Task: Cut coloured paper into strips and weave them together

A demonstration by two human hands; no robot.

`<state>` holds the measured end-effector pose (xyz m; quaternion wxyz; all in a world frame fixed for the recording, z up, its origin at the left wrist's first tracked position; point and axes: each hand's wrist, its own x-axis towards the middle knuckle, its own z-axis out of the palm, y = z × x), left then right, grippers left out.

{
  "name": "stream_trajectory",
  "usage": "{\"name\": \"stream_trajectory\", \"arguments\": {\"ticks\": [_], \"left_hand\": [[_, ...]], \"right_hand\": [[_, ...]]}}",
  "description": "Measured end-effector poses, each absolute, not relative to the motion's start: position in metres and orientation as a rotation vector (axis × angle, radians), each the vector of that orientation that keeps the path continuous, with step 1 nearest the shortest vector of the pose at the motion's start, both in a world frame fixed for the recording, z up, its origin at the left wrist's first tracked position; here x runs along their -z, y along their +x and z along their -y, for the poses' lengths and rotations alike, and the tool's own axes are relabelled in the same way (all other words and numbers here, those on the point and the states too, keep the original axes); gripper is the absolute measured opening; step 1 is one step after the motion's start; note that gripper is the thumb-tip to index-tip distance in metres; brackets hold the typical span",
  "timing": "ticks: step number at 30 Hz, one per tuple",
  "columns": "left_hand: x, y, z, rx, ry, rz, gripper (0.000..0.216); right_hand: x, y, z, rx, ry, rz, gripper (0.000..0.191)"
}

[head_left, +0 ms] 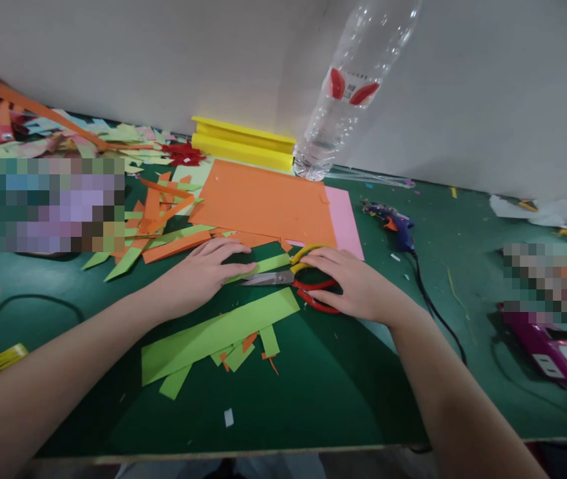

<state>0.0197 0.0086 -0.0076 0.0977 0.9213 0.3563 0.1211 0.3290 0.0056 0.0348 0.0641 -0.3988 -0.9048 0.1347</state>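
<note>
My right hand [360,283] is closed on scissors [288,277] with one yellow and one red handle. Their blades point left, slightly apart, just above the green table. A narrow green paper strip [274,263] runs along the upper side of the blades. At its left end, the thumb and fingers of my left hand [203,269] hold it; part of the strip is hidden there. A wider green paper strip [218,336] lies below the blades, over small green and orange scraps [243,352].
Orange paper sheets [263,203] lie ahead, over a pink sheet [347,219]. Cut strips [156,213] heap to the left. A plastic bottle [343,100] and a folded yellow piece [243,143] stand by the wall. A corded blue glue gun [395,223] lies right.
</note>
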Motion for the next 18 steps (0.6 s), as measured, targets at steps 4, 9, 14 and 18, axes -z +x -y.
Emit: {"name": "stream_trajectory", "arguments": {"ticks": [4,9,14,18], "left_hand": [[0.0086,0.0200,-0.0078,-0.363,2.711,-1.068,0.053],[0.0083,0.0193,-0.0080,-0.371,2.681,-1.061,0.050],[0.0068,0.0188,-0.0083,-0.375,2.669,-1.063,0.047],[0.0066,0.0195,-0.0081,-0.365,2.684,-1.064,0.047]], "right_hand": [[-0.0354,0.3286,-0.0054,-0.392,-1.199,2.745,0.043],[-0.0367,0.3285,-0.0052,-0.392,-1.209,2.746,0.042],[-0.0360,0.3298,-0.0053,-0.409,-1.217,2.732,0.043],[-0.0365,0.3298,-0.0055,-0.415,-1.219,2.735,0.043]]}}
